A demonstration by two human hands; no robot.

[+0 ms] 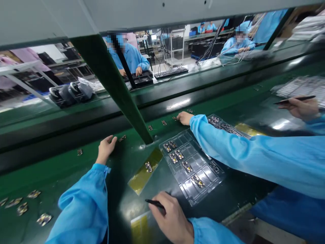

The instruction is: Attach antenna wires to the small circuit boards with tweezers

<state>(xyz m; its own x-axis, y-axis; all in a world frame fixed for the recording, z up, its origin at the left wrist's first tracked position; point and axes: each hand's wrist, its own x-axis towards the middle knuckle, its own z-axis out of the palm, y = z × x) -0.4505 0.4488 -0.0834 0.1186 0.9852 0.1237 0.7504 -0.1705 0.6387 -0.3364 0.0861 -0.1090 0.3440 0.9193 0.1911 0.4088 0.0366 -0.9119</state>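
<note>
My left hand (106,149) reaches over the green conveyor belt, thumb and fingertips slightly apart. Just beyond them lies a small circuit board (122,138), apparently untouched. In my right hand (171,217) is a slim black pen-like tool (156,204), its point toward the left; whether it is a pen or tweezers I cannot tell. Ahead of that hand, another small circuit board (148,167) rests on a yellow film strip (142,176). A clear plastic tray (189,191) to the right holds several boards in its compartments. A second yellow film (139,228) lies beside my right hand.
A co-worker's arm (228,149) crosses above the tray, its hand (185,118) at the belt. Farther right, another hand (302,106) holds a dark pointed tool. A green post (119,91) slants down between us. Loose boards (44,219) lie at left; more trays (302,88) at right.
</note>
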